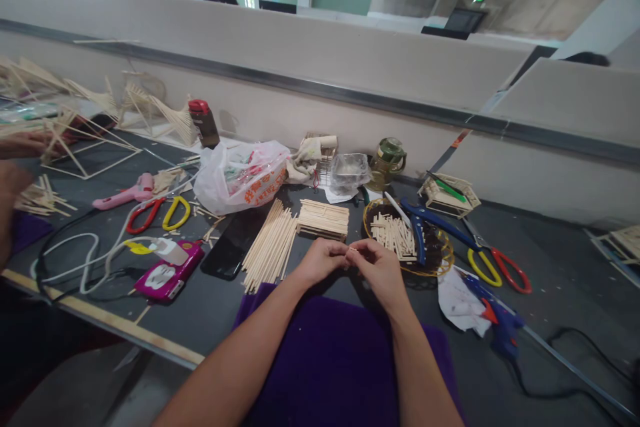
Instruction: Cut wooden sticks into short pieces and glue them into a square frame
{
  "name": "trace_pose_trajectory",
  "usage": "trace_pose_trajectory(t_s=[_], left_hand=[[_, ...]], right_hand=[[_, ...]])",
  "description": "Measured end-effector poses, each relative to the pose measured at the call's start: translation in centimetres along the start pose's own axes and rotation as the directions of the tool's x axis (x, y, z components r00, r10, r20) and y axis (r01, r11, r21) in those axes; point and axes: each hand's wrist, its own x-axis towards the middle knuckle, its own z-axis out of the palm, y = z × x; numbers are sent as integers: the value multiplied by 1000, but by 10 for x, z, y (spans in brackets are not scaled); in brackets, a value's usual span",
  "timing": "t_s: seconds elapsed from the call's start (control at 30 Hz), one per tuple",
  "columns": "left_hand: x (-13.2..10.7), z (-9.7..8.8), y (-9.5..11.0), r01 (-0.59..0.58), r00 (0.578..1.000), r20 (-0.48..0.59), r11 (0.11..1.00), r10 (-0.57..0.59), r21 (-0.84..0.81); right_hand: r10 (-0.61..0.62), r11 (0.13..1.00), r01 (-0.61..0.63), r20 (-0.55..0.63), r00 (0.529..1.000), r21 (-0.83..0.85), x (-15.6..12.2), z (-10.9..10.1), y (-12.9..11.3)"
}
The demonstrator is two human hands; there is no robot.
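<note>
My left hand (324,260) and my right hand (376,269) meet at the fingertips over the near side of the table. Both are closed in a pinch; whatever is between the fingers is too small to make out. Just beyond them stands a small rack-like piece made of wooden sticks (324,219). Left of it lies a fanned pile of long thin wooden sticks (271,247). Close to my right hand is a yellow-rimmed basket (449,255) with short stick pieces (393,235) and blue-handled pliers (419,230). Beneath my forearms spreads a purple cloth (325,360).
A blue glue gun (505,330) with its cord and scissors (510,270) lie at right. At left are a black phone (231,250), a magenta power strip (170,270), a pink glue gun (125,192) and a plastic bag (240,177). Another person's hand (30,147) is at far left.
</note>
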Motion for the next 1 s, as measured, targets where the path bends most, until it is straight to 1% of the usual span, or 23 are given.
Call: trace_pose_trajectory(t_s=[0.13, 0.27, 0.4, 0.47, 0.53, 0.63, 0.7, 0.87, 1.0], left_hand=[[2, 2, -4, -22, 1000, -16, 999, 22, 36], [3, 2, -8, -44, 998, -30, 997, 46, 67], [3, 4, -8, -29, 999, -33, 999, 30, 27], [1, 6, -4, -1, 1000, -8, 1000, 1, 3], [-2, 7, 3, 44, 998, 52, 998, -41, -48], [-7, 6, 14, 108, 987, 137, 985, -89, -136], [-10, 5, 19, 147, 978, 169, 976, -119, -162], [-13, 2, 19, 263, 952, 206, 950, -226, -170], [-13, 4, 18, 285, 946, 210, 943, -247, -174]], right_hand=[[64, 983, -62, -9, 998, 172, 1, 3, -2], [86, 970, -85, 7, 996, 228, 1, 5, -2], [125, 956, -116, -14, 992, 270, 1, 4, -2], [163, 949, -145, -41, 986, 280, 1, 3, -3], [200, 933, -177, -43, 979, 313, 1, 1, -4], [217, 909, -206, 11, 976, 361, 0, -1, -5], [221, 906, -220, 40, 974, 362, 0, -2, -4], [246, 914, -253, 62, 967, 319, 0, -2, 1], [220, 929, -232, 73, 973, 288, 1, -3, 4]])
